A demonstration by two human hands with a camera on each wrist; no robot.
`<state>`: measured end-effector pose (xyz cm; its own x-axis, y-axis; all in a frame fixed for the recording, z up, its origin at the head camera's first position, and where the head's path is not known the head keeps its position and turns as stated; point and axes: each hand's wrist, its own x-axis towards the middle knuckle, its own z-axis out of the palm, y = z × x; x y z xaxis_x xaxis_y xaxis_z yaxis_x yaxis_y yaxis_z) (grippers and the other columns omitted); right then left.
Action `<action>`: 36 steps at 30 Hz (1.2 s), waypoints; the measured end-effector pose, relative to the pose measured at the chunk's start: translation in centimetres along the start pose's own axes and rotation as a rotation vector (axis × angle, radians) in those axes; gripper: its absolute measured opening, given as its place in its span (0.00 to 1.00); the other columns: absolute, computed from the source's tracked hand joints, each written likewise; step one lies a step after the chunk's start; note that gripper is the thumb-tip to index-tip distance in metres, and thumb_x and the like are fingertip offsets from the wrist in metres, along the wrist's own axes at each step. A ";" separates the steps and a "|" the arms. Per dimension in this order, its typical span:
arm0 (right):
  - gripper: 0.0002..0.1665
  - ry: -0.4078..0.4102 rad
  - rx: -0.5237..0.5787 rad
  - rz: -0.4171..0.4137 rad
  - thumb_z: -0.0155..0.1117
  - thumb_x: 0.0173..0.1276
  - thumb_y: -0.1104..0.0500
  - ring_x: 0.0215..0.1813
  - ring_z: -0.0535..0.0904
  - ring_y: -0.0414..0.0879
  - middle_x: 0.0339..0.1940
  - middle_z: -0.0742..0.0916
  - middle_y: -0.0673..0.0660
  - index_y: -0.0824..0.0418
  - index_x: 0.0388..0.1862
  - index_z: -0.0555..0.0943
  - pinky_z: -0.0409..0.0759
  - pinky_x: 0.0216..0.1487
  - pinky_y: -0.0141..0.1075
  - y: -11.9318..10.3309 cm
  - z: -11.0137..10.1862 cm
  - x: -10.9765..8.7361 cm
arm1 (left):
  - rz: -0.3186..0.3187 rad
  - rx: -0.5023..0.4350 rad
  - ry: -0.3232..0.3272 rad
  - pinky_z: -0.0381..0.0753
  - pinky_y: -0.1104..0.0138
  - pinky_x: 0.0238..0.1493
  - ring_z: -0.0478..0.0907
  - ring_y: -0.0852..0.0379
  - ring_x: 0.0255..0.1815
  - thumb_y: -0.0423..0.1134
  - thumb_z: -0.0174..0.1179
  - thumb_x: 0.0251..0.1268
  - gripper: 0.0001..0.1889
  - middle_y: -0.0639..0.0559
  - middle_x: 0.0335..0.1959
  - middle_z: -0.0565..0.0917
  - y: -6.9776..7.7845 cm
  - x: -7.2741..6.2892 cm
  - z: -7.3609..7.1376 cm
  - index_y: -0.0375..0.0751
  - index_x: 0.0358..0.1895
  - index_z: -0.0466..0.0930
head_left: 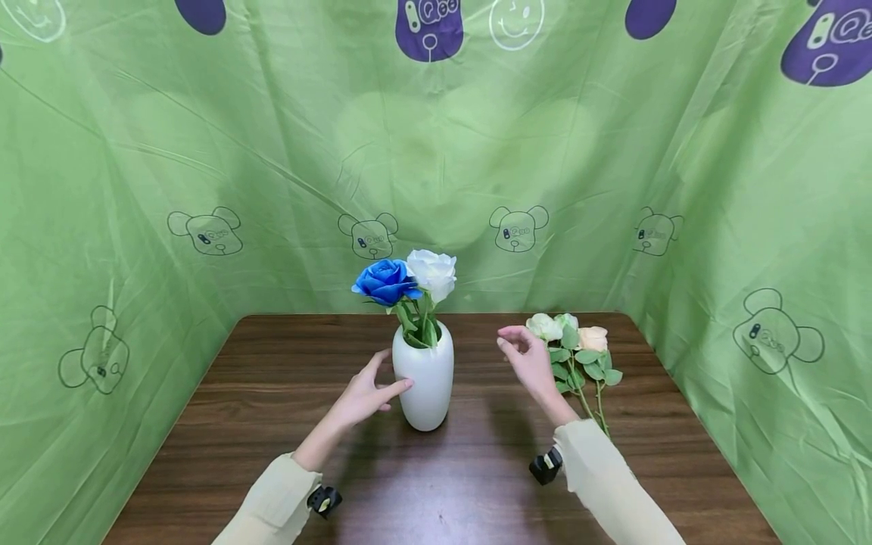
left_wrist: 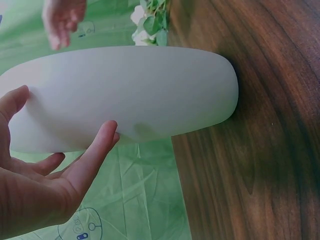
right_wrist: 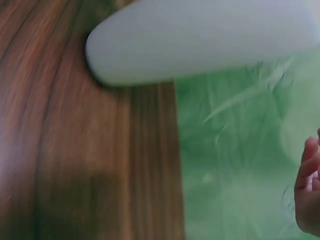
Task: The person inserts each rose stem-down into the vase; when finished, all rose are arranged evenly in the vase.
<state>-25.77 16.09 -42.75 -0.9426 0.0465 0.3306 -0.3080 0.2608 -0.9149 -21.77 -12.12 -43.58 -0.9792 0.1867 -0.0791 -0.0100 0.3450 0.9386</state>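
Note:
A white vase [head_left: 425, 386] stands upright on the table, with a blue rose [head_left: 385, 282] and a white rose [head_left: 434, 274] in it. My left hand [head_left: 368, 393] holds the vase by its left side, thumb across the front and other fingers behind. In the left wrist view, the thumb and fingertips lie against the vase [left_wrist: 140, 92]. To the right of the vase, my right hand [head_left: 527, 359] is raised with loosely bent fingers and nothing between them. In the right wrist view only part of that hand [right_wrist: 309, 195] shows, at the edge.
Several loose roses lie on the table at the right, among them a white rose [head_left: 543, 326] and a peach rose [head_left: 593, 338], stems toward me. The brown wooden table [head_left: 272, 393] is bordered by a green printed curtain [head_left: 272, 166] behind and on both sides.

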 end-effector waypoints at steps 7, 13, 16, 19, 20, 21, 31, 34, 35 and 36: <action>0.10 0.040 -0.063 0.121 0.58 0.60 0.67 0.29 0.76 0.43 0.37 0.80 0.65 0.71 0.41 0.76 0.78 0.29 0.33 5.2 -2.9 -0.1 | -0.001 0.008 -0.008 0.79 0.59 0.31 0.79 0.49 0.30 0.54 0.63 0.49 0.40 0.37 0.62 0.60 -0.2 0.1 0.0 0.49 0.65 0.54; 0.11 0.100 -0.084 0.260 0.57 0.60 0.67 0.24 0.78 0.45 0.34 0.80 0.67 0.70 0.42 0.76 0.73 0.19 0.31 7.9 -5.2 -0.7 | 0.017 0.004 -0.004 0.79 0.57 0.30 0.79 0.47 0.29 0.48 0.62 0.52 0.38 0.33 0.60 0.61 0.7 -0.4 -0.1 0.43 0.65 0.54; 0.14 0.127 -0.068 0.366 0.55 0.62 0.65 0.25 0.79 0.48 0.37 0.81 0.67 0.70 0.45 0.74 0.75 0.19 0.34 9.2 -6.2 -1.0 | 0.015 -0.002 -0.012 0.79 0.56 0.31 0.79 0.47 0.30 0.44 0.62 0.54 0.37 0.33 0.59 0.62 2.0 -1.2 -0.1 0.40 0.65 0.54; 0.16 0.144 -0.073 0.449 0.54 0.62 0.64 0.26 0.80 0.48 0.40 0.81 0.67 0.71 0.48 0.72 0.76 0.22 0.35 10.4 -7.0 -1.3 | 0.006 -0.010 -0.019 0.79 0.57 0.32 0.79 0.47 0.32 0.43 0.61 0.55 0.36 0.34 0.60 0.62 2.7 -1.6 -0.1 0.40 0.65 0.54; 0.17 0.147 -0.079 0.473 0.53 0.63 0.63 0.26 0.81 0.47 0.40 0.81 0.66 0.71 0.49 0.71 0.76 0.22 0.34 10.7 -7.2 -1.4 | 0.005 -0.012 -0.019 0.79 0.57 0.32 0.79 0.47 0.32 0.43 0.61 0.55 0.36 0.34 0.60 0.62 2.6 -1.5 -0.1 0.40 0.65 0.54; 0.18 0.147 -0.083 0.492 0.53 0.62 0.63 0.26 0.81 0.47 0.39 0.81 0.66 0.72 0.50 0.71 0.75 0.22 0.33 11.0 -7.4 -1.5 | 0.005 -0.014 -0.019 0.79 0.57 0.31 0.79 0.48 0.32 0.44 0.62 0.54 0.36 0.34 0.60 0.62 2.4 -1.4 -0.1 0.41 0.65 0.54; 0.23 0.055 -0.053 0.594 0.58 0.59 0.64 0.21 0.79 0.44 0.34 0.80 0.62 0.76 0.51 0.68 0.77 0.22 0.30 13.0 -7.4 -3.0 | 0.009 -0.028 -0.005 0.79 0.55 0.31 0.78 0.46 0.37 0.53 0.63 0.49 0.40 0.39 0.59 0.64 -0.2 0.1 0.1 0.48 0.65 0.54; 0.22 0.026 -0.177 0.584 0.61 0.56 0.62 0.19 0.78 0.43 0.26 0.81 0.59 0.73 0.48 0.70 0.73 0.21 0.31 13.6 -7.1 -3.5 | 0.002 -0.021 -0.005 0.79 0.55 0.32 0.79 0.47 0.37 0.54 0.63 0.48 0.41 0.39 0.59 0.65 -0.2 0.1 0.1 0.49 0.65 0.54; 0.22 0.018 -0.219 0.575 0.61 0.55 0.62 0.19 0.78 0.43 0.23 0.81 0.58 0.72 0.48 0.71 0.72 0.21 0.32 13.7 -7.0 -3.7 | -0.004 -0.018 -0.005 0.79 0.55 0.32 0.79 0.47 0.36 0.54 0.64 0.48 0.41 0.40 0.59 0.65 -0.2 0.0 0.1 0.49 0.65 0.54; 0.22 0.015 -0.271 0.564 0.62 0.54 0.61 0.18 0.77 0.42 0.21 0.81 0.56 0.71 0.47 0.72 0.71 0.22 0.32 13.9 -6.8 -3.8 | -0.006 -0.015 -0.005 0.79 0.56 0.32 0.79 0.48 0.36 0.54 0.64 0.48 0.41 0.40 0.58 0.65 -0.2 0.0 0.1 0.49 0.65 0.54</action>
<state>-25.60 26.12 -55.08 -0.9481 0.2613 -0.1814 0.2821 0.4274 -0.8589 -21.79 -12.07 -43.82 -0.9782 0.1889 -0.0860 -0.0187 0.3324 0.9429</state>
